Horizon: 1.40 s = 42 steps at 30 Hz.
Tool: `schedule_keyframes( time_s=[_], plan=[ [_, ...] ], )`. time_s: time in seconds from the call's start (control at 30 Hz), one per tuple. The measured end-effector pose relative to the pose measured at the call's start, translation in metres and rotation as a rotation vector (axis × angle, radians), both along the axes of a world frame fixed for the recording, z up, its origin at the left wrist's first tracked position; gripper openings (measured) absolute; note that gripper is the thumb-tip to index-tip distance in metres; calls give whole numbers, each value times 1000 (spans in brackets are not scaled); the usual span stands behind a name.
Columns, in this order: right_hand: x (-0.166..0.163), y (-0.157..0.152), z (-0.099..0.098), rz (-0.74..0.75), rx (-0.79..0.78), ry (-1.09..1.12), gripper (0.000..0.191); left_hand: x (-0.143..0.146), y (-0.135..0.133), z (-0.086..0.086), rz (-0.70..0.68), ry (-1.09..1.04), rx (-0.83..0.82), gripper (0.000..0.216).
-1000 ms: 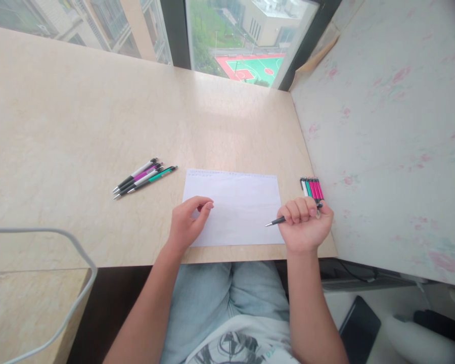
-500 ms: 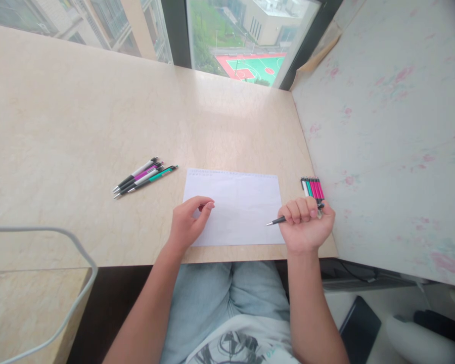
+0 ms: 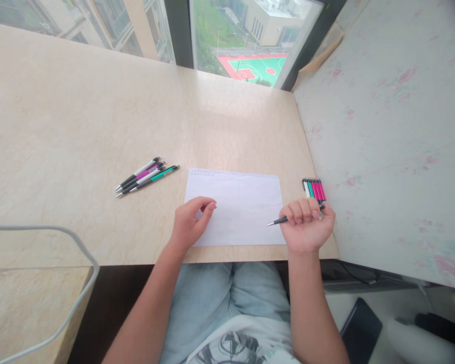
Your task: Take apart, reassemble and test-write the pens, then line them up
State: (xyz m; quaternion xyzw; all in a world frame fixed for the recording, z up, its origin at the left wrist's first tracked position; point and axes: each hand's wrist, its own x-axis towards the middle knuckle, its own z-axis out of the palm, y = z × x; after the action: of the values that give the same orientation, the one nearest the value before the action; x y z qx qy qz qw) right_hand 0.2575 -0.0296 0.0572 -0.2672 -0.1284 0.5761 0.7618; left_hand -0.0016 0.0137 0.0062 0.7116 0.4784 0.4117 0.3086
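Note:
A ballpoint pen [image 3: 277,221] is wrapped in my right hand [image 3: 306,230], which is closed with the palm side up. Its dark grip and metal tip stick out to the left over the right edge of a white sheet of paper [image 3: 242,207]; the fingers hide its barrel. My left hand [image 3: 191,220] rests at the sheet's left edge, fingers curled and thumb tip close to the index fingertip, with nothing seen between them. Rows of small, unreadable marks run along the top of the sheet.
Several pens [image 3: 146,177] lie in a loose group left of the paper. Beyond my right hand, more pens [image 3: 314,188] lie side by side near the patterned wall [image 3: 387,146]. A grey cable [image 3: 78,242] curves past the lower left desk edge. A window [image 3: 250,45] borders the back.
The whole view has shifted very slightly. Both hands and the pen keep the same pose over the paper.

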Motion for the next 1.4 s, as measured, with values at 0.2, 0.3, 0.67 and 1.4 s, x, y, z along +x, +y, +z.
schedule_keyframes(
  time_s=[0.2, 0.3, 0.67, 1.4],
  plan=[
    [1, 1, -2, 21, 1, 25, 48, 1, 0, 0, -9, -8, 15, 17],
    [1, 2, -3, 17, -6, 18, 47, 1, -1, 0, -15, -4, 25, 17],
    [-37, 29, -16, 80, -25, 68, 49, 0, -1, 1, -22, 14, 44, 15],
    [-58, 54, -16, 345, -70, 192, 23, 11, -5, -2, -34, 196, -70, 15]
  ],
)
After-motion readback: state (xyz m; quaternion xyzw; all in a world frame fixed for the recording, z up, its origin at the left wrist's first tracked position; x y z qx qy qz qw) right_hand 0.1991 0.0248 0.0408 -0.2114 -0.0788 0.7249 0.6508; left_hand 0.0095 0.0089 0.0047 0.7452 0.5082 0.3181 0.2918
